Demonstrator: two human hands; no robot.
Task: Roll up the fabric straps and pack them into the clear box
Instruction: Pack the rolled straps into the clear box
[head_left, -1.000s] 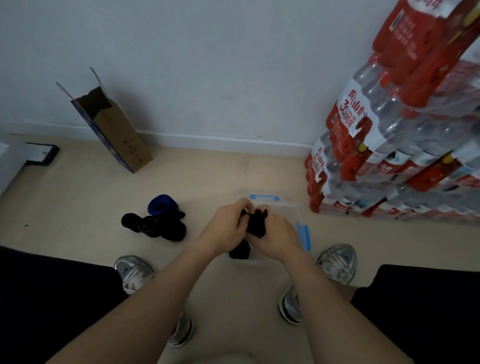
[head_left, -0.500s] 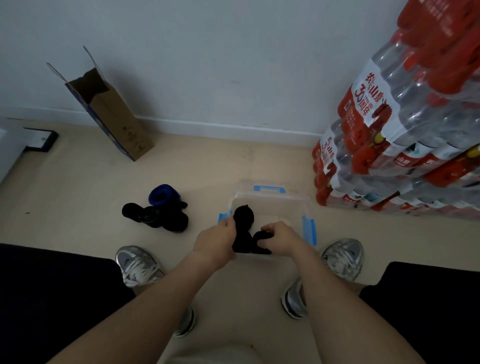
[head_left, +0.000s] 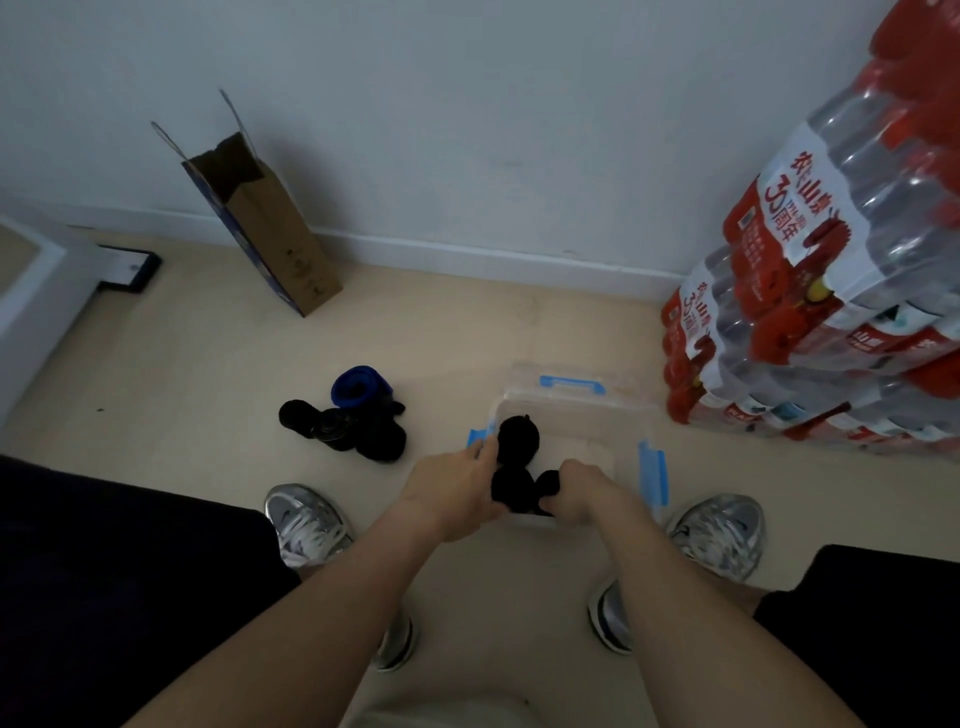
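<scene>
While reaching down into the clear box (head_left: 571, 415), grips the near black roll (head_left: 511, 491) with the left hand (head_left: 452, 491), fingers curled against its left side and mostly hidden behind the knuckles. Clasps the small black roll (head_left: 549, 482) in the curled right hand (head_left: 584, 491), pressed up against the near roll's right side. Holds both low inside the box, close to its near wall.

Just beyond them, touching the near roll: the far black roll (head_left: 518, 439), in the box's left half, beside the left blue latch (head_left: 475, 436). On the right rim, the right blue latch (head_left: 653, 475); at the far side, a blue handle (head_left: 571, 384).

Farther out, on the pale floor (head_left: 208, 364) left of the box and apart from it: a pile of rolled straps, with a blue roll (head_left: 358, 387) at the back and black floor rolls (head_left: 343, 428) in front, touching it. Either side of the box, the left silver sneaker (head_left: 306, 522) and the right silver sneaker (head_left: 719, 530).

Right of the box, near it: stacked water bottle packs (head_left: 831, 286) with red labels, up against the white wall (head_left: 467, 130). Far left along that wall, an open cardboard box (head_left: 270, 228), leaning. At the left edge, a flat black-framed object (head_left: 127, 267) on the floor, too small to identify.
</scene>
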